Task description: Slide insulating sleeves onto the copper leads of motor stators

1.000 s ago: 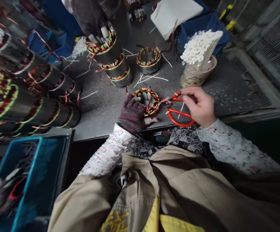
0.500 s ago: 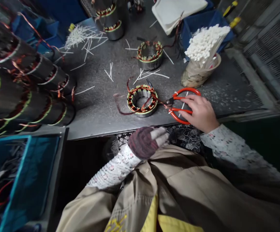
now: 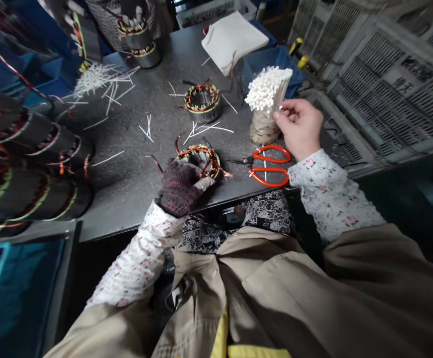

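My left hand (image 3: 182, 185), in a dark knitted glove with the fingertips wrapped in white, is closed on the near left side of a wound stator core (image 3: 213, 160). This ring has copper windings and yellow-green edging, and lies flat on the bench. My bare right hand (image 3: 301, 127) pinches the white end of one thin stick at the right side of a bundle of thin white sticks (image 3: 270, 89). The bundle stands upright in a wrapped cup (image 3: 264, 128). Red-handled scissors (image 3: 270, 166) lie on the bench between both hands, just below the cup.
A second stator core (image 3: 202, 104) sits farther back, with loose white sticks (image 3: 212, 128) around it. Stacked stator cores (image 3: 41, 139) fill the left side. At the back left, another person's gloved hands (image 3: 130, 20) are at a stator stack. Crates (image 3: 380, 84) stand at right.
My right hand has let go of the scissors, leaving them on the bench, and moved up to the bundle. My left hand has risen from my lap onto the near stator core.
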`<state>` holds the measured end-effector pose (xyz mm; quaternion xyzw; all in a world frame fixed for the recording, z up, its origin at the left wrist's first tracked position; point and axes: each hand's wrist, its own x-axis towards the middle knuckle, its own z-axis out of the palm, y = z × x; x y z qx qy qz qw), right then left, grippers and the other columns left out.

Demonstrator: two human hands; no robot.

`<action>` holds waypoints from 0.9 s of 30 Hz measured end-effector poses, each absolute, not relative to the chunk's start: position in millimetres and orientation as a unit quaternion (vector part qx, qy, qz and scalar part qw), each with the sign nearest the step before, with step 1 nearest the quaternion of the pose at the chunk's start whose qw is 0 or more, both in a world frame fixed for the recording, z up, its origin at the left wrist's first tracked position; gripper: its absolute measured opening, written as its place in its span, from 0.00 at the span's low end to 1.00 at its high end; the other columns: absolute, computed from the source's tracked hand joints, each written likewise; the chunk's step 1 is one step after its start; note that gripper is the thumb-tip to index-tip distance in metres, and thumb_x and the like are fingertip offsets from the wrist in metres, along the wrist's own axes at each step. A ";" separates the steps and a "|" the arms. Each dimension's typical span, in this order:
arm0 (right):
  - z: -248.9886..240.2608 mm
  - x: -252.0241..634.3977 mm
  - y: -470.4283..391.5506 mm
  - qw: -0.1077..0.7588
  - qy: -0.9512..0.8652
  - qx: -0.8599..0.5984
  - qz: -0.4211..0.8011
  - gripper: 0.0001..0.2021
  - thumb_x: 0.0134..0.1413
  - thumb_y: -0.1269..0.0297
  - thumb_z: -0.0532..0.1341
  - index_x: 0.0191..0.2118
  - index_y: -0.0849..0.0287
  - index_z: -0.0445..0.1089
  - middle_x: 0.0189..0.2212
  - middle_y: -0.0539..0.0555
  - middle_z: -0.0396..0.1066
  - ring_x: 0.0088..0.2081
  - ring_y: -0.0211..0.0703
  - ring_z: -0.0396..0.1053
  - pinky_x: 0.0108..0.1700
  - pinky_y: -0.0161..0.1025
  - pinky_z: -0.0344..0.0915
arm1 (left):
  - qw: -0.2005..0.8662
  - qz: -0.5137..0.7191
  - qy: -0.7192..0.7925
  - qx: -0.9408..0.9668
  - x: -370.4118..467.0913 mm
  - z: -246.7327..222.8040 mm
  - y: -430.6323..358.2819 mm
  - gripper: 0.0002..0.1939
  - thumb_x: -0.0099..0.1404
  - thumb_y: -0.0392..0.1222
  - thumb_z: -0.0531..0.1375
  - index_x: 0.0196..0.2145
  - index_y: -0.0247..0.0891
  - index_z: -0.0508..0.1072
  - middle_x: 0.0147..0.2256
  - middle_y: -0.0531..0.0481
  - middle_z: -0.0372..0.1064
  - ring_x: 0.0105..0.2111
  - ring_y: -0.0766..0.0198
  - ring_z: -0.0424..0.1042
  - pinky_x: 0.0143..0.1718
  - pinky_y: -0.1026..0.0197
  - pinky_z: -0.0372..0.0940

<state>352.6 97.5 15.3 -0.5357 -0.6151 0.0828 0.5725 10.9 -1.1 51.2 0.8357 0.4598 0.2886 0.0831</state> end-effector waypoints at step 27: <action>24.7 279.0 -63.1 0.496 -0.776 -0.316 0.229 0.12 0.68 0.71 0.57 0.33 0.53 0.73 0.27 0.49 0.77 0.28 0.39 0.75 0.34 0.38 0.72 | 0.048 0.348 0.488 0.799 43.9 15.7 -33.5 0.40 0.73 0.58 0.65 0.73 0.39 0.58 0.66 0.30 0.69 0.70 0.39 0.66 0.73 0.36 0.61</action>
